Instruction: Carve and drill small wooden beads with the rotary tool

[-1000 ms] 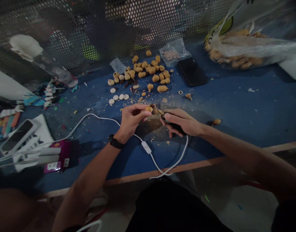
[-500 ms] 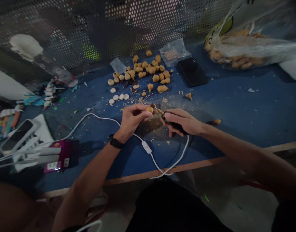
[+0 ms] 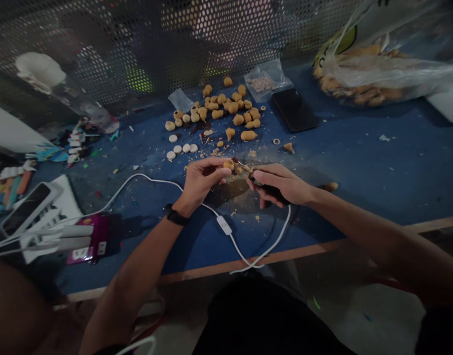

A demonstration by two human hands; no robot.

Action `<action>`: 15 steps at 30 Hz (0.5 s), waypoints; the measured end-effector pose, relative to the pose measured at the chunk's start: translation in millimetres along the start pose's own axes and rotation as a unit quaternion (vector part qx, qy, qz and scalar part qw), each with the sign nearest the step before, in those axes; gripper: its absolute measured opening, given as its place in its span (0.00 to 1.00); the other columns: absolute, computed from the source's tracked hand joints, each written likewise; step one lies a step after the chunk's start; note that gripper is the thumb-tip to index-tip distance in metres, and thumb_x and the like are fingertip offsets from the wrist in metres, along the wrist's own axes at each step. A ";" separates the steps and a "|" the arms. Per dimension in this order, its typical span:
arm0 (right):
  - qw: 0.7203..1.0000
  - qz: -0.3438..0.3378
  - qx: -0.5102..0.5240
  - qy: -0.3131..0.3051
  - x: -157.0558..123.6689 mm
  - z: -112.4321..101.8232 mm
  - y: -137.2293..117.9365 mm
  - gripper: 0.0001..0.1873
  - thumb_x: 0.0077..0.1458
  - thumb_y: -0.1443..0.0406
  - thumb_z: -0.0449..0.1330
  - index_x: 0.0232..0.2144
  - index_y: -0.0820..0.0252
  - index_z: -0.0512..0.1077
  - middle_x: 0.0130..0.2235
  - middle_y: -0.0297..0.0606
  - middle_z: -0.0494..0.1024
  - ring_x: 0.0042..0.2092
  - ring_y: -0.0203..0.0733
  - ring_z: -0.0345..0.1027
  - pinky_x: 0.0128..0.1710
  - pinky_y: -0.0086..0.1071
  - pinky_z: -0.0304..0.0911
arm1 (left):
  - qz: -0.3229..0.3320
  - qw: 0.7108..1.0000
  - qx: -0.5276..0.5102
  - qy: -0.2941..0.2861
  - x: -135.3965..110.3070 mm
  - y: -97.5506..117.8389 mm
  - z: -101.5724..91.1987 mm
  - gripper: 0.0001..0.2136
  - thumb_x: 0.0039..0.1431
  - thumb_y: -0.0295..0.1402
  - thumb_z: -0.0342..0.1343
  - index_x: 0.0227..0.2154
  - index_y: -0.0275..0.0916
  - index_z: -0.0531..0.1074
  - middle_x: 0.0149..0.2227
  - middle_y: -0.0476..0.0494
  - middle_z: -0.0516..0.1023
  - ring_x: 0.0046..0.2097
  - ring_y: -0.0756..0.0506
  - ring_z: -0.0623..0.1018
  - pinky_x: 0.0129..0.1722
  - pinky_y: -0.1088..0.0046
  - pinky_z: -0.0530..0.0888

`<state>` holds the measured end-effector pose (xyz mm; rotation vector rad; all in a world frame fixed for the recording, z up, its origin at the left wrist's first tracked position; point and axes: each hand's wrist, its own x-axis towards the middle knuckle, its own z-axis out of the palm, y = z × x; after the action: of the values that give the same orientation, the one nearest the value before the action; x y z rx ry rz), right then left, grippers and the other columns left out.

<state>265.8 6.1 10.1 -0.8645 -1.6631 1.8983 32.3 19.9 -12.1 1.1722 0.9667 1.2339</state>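
Left hand (image 3: 204,180) grasping tan bead (image 3: 228,164) between fingertips, just beside bit of mini drill (image 3: 269,191) clenched in right hand (image 3: 285,187). Bead appears to be under shaping. Steady bit-to-bead contact judged needed next. Loose beads (image 3: 232,108) lie beyond hands on desk (image 3: 359,162).

On the workbench (image 3: 396,167), gourd-shaped beads (image 3: 226,111) lie at twelve o'clock before a perforated metal screen (image 3: 248,29), with a smartphone (image 3: 294,109) at one o'clock and a plastic bag of beads (image 3: 374,74) at two.
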 end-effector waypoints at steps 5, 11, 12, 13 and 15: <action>1.000 0.000 -0.006 0.001 -0.5 0.3 0.3 0.20 0.70 0.49 0.54 0.34 0.57 0.68 0.15 0.21 0.65 0.14 0.29 0.56 0.28 0.30 0.73 | 0.008 1.000 -0.008 -0.017 0.1 -1.3 -2.4 0.13 0.43 0.39 0.78 0.32 0.41 0.85 0.29 0.48 0.82 0.23 0.55 0.73 0.24 0.78 0.75; 1.000 -0.020 -0.002 -0.011 -0.1 0.0 4.7 0.20 0.72 0.50 0.53 0.34 0.58 0.69 0.15 0.20 0.64 0.14 0.29 0.55 0.30 0.31 0.76 | 0.014 1.000 -0.026 0.005 1.3 -3.0 -1.6 0.14 0.37 0.35 0.80 0.26 0.39 0.81 0.25 0.51 0.79 0.23 0.55 0.74 0.23 0.79 0.74; 1.000 -0.025 -0.001 -0.012 0.2 0.3 5.6 0.20 0.72 0.50 0.53 0.34 0.58 0.68 0.15 0.20 0.63 0.13 0.28 0.55 0.30 0.30 0.75 | 0.011 0.999 -0.029 0.011 1.3 -2.1 -0.9 0.14 0.36 0.35 0.80 0.25 0.38 0.81 0.24 0.51 0.79 0.22 0.55 0.74 0.22 0.80 0.74; 0.999 -0.032 -0.001 -0.013 0.5 0.8 6.4 0.20 0.72 0.50 0.53 0.34 0.58 0.68 0.14 0.20 0.63 0.13 0.28 0.55 0.29 0.30 0.75 | 0.007 0.999 -0.032 0.016 1.1 -1.0 0.1 0.15 0.35 0.34 0.80 0.24 0.38 0.80 0.23 0.52 0.79 0.22 0.55 0.74 0.22 0.81 0.73; 0.999 -0.045 -0.001 -0.013 1.0 1.9 7.5 0.20 0.71 0.51 0.53 0.34 0.58 0.68 0.14 0.20 0.63 0.13 0.28 0.55 0.28 0.30 0.75 | -0.001 0.999 -0.038 0.026 0.3 1.7 2.8 0.15 0.33 0.33 0.80 0.22 0.37 0.79 0.23 0.52 0.78 0.22 0.56 0.73 0.21 0.81 0.72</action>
<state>264.1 4.3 2.6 -0.7557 -1.6904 1.8546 34.7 19.8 -10.0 1.0844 0.9513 1.2946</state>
